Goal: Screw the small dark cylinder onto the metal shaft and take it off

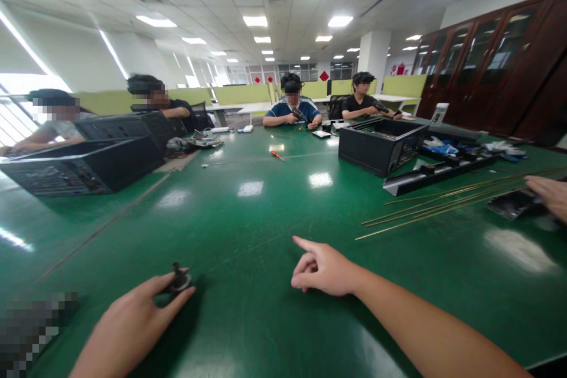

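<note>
My left hand [146, 310] is closed on a small dark metal part [181, 280], gripped between thumb and fingers just above the green table. The part has a round, disc-like base and a short stem sticking up; its exact kind is unclear. To the right, my right hand [322, 266] is over the table with the index finger stretched out to the left and the other fingers loosely curled. Nothing shows in it. Several thin brass-coloured rods [411, 217] lie on the table beyond and to the right of it.
A black computer case [376, 144] stands at the back right beside a long dark metal rail [443, 172]. Another opened case [84, 162] is at left. A red screwdriver [277, 155] lies mid-table. Co-workers sit opposite; another person's hand [549, 195] reaches in at right.
</note>
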`<action>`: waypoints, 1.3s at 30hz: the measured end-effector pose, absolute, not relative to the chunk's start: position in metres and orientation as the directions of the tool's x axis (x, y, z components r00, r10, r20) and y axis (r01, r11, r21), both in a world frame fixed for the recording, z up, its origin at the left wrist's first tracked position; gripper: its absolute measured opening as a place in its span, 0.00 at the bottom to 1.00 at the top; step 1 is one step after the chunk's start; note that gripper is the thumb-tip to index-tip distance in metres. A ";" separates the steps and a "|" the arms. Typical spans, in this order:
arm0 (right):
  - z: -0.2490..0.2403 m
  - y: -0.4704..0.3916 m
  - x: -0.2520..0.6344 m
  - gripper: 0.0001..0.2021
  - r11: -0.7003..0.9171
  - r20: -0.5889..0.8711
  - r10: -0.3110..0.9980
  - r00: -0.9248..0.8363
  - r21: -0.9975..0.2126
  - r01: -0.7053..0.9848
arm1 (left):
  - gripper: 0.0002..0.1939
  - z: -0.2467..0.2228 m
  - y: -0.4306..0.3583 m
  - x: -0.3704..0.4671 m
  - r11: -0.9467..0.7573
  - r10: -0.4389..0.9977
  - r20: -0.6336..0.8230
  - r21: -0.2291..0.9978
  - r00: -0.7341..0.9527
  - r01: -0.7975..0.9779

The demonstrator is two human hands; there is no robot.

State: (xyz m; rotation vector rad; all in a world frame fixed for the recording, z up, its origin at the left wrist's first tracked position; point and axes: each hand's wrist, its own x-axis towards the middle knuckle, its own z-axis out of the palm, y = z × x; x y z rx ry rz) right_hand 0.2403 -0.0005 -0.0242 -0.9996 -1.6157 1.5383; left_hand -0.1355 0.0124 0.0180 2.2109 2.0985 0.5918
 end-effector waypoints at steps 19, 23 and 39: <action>-0.029 0.003 0.244 0.22 0.231 0.126 0.937 -0.326 -0.923 0.307 | 0.23 0.007 0.009 0.019 -0.603 0.796 0.262 0.418 0.546 0.679; -0.025 0.001 0.243 0.21 0.262 0.136 0.928 -0.348 -0.900 0.347 | 0.15 0.002 0.014 0.018 -0.658 0.752 0.359 0.459 0.553 0.597; -0.023 0.002 0.233 0.06 0.331 0.195 0.927 -0.319 -0.826 0.456 | 0.20 -0.012 0.028 0.020 -0.698 0.703 0.431 0.571 0.566 0.432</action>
